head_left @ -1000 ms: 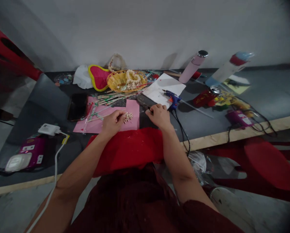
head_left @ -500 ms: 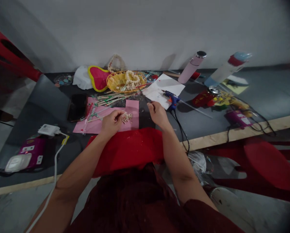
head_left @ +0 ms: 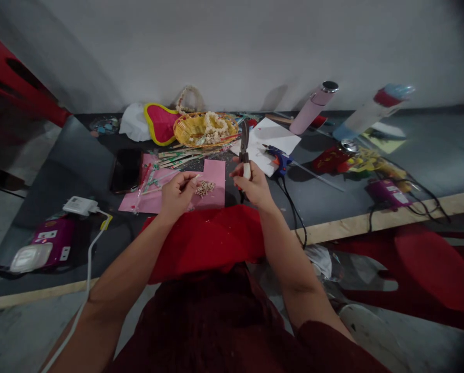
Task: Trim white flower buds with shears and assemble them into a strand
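My right hand [head_left: 255, 187] grips a pair of pruning shears [head_left: 245, 150], its dark blades pointing up and away from me and a white handle part showing. My left hand [head_left: 177, 192] is pinched on a small pale stick [head_left: 196, 177] whose tip pokes out past the fingers. Just right of that hand, a little heap of short pale cut pieces [head_left: 205, 188] lies on pink paper [head_left: 215, 173]. Behind it are several thin sticks in printed wrappers [head_left: 179, 157]. A red cloth [head_left: 208, 238] covers my lap below both hands.
A yellow wicker basket [head_left: 185, 135] holds pale beaded-looking pieces. Right of my hands lie white paper [head_left: 286, 135], a blue glue gun [head_left: 280, 160] with a black cord, and a red can [head_left: 331, 159]. A pink flask [head_left: 313, 109] stands behind. At left are a phone [head_left: 126, 171] and a white charger [head_left: 80, 205].
The pruning shears now stand up in my right hand; earlier they were not visible there. The pale stick tip now shows at my left fingers. The view has shifted slightly.
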The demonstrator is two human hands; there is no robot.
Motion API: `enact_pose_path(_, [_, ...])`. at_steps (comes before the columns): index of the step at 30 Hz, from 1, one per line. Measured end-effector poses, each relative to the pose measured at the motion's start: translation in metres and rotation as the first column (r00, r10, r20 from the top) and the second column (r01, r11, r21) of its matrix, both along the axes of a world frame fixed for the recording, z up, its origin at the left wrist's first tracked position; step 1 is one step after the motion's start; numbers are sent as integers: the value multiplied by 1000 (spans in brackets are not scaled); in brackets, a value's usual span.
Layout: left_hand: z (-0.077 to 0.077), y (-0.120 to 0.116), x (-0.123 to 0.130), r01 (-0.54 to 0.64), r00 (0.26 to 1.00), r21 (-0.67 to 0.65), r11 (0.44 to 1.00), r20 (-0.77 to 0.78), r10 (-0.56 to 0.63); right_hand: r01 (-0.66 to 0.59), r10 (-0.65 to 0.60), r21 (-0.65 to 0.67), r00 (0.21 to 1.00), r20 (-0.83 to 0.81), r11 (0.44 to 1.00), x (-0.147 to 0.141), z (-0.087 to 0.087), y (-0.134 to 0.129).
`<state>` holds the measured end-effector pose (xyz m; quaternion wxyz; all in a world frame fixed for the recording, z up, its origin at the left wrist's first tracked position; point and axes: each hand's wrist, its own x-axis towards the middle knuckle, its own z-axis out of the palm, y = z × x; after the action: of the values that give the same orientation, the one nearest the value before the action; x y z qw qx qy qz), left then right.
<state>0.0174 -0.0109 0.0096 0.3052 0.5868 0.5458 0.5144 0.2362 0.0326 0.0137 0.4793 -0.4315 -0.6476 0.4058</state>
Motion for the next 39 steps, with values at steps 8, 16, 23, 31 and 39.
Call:
enact_pose_path(8, [8,1,-1,-71,986,-10,997,149,72,-202,-99,340,716,691,918,-4,0,-8])
enact_pose_path(16, [9,0,-2,-45,988,29,999,147,40,-286,-47,279,615,787,917,-13,0,-16])
enact_pose_path(23, [9,0,-3,-24,992,25,999,126,20,-296,-50,263,571,819,918,-14,-1,-16])
enact_pose_path(31, [10,0,-3,-9,995,23,1000,103,7,-308,-42,259,567,823,916,-16,0,-17])
enact_pose_path(39, [12,-2,-2,0,994,7,1000,113,-1,-311,-54,266,553,831,912,-17,1,-18])
